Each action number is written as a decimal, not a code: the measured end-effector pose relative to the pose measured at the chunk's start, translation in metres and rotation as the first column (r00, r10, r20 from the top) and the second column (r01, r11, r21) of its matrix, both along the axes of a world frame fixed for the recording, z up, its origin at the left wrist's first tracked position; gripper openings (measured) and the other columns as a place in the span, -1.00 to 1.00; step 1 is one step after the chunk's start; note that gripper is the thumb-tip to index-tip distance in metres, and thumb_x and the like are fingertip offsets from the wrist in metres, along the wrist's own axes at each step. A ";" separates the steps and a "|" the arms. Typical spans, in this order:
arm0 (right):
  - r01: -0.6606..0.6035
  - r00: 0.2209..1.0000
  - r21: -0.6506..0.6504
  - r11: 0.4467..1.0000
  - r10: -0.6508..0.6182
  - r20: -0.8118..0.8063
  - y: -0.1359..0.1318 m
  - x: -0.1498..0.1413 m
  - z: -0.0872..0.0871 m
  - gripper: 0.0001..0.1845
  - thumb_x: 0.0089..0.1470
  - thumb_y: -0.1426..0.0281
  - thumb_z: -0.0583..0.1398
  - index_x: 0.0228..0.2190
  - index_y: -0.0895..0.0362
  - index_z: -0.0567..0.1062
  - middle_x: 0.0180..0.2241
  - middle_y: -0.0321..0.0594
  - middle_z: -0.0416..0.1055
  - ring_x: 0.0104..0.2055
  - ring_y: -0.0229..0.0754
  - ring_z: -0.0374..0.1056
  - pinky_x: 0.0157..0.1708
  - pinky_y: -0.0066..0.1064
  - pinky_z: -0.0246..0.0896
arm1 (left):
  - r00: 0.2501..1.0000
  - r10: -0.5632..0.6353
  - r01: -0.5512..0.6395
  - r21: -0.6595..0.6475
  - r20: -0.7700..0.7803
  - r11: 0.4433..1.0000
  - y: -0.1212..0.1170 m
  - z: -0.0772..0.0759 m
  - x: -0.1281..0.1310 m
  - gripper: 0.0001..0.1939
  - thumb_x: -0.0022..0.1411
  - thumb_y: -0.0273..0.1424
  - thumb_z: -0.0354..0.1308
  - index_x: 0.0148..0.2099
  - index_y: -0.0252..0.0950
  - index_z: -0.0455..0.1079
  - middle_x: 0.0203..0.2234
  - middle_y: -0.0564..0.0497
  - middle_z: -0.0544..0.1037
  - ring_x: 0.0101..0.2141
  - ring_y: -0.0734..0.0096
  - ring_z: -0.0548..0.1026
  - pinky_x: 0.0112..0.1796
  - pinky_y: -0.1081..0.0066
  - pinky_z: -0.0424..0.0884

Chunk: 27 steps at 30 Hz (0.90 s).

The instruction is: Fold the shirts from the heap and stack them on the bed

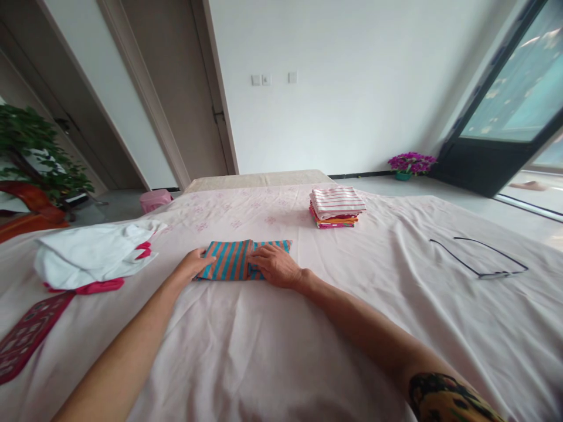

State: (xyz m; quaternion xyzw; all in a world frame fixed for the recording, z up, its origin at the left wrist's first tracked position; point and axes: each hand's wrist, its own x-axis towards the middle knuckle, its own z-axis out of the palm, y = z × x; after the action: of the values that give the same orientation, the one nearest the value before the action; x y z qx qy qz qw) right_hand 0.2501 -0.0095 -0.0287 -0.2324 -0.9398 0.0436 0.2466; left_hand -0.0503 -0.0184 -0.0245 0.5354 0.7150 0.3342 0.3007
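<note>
A blue and orange striped cloth (229, 261), partly folded, lies flat on the pale pink sheet (246, 346). At its left edge, my left hand (193, 265) grips the fabric, thumb on top and the other fingers mostly hidden. My right hand (278, 266) lies on the right part of the cloth, fingers stretched out over the edge of the folded layer. Beyond my right hand stands a neat stack of folded cloths (336, 208), a red and white striped one on top.
Crumpled white and red clothing (94, 255) lies at the left, beside a dark red patterned mat (33, 334). Eyeglasses (492, 272) rest on the sheet at the right. Past the surface are a pink stool (156, 200), potted purple flowers (411, 164) and a leafy plant (35, 146).
</note>
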 end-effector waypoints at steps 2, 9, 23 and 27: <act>-0.014 0.998 -0.008 1.000 0.015 0.064 -0.001 -0.004 -0.001 -0.70 0.16 0.56 0.13 -0.14 0.08 0.56 -0.12 -0.16 0.50 -0.05 -0.12 0.33 -0.02 -0.31 0.14 | 0.994 -0.044 0.048 -0.037 0.100 0.998 -0.004 0.005 0.003 -0.53 -0.10 -0.12 0.30 -0.19 -0.33 0.48 -0.40 -0.07 0.66 -0.26 0.08 0.63 -0.28 0.29 0.52; -0.003 0.989 0.020 1.000 0.000 0.148 -0.001 -0.016 -0.001 -0.78 0.10 0.56 0.14 -0.26 0.12 0.53 -0.22 -0.14 0.47 -0.16 -0.13 0.30 -0.12 -0.32 0.12 | 0.905 -0.086 0.073 0.049 0.416 0.996 -0.011 0.043 0.026 -0.49 -0.11 -0.17 0.36 -0.12 -0.33 0.45 -0.36 -0.05 0.65 -0.29 0.15 0.62 -0.22 0.25 0.52; 0.020 0.987 0.041 0.999 -0.026 0.156 0.001 -0.003 0.006 -0.82 0.08 0.54 0.17 -0.31 0.11 0.56 -0.23 -0.16 0.48 -0.14 -0.10 0.30 -0.11 -0.33 0.16 | 0.948 -0.225 0.202 0.118 0.224 0.972 -0.002 0.083 0.135 -0.51 0.03 -0.31 0.17 0.03 -0.36 0.33 -0.36 -0.01 0.54 -0.42 0.38 0.52 -0.47 0.46 0.35; -0.059 0.987 0.040 0.997 0.053 0.150 -0.003 0.002 0.002 -0.77 0.13 0.50 0.16 -0.20 0.11 0.57 -0.16 -0.09 0.49 -0.05 -0.07 0.32 -0.04 -0.28 0.19 | 0.947 -0.264 0.238 0.153 0.185 0.959 0.004 0.075 0.147 -0.59 0.01 -0.34 0.17 -0.05 -0.35 0.35 -0.37 0.01 0.53 -0.40 0.37 0.51 -0.42 0.46 0.37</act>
State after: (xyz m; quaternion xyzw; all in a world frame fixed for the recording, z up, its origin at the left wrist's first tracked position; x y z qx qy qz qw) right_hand 0.2516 -0.0130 -0.0271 -0.2030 -0.9625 0.0120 0.1796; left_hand 0.0972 -0.0143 0.0506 0.6034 0.5834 0.3914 0.3772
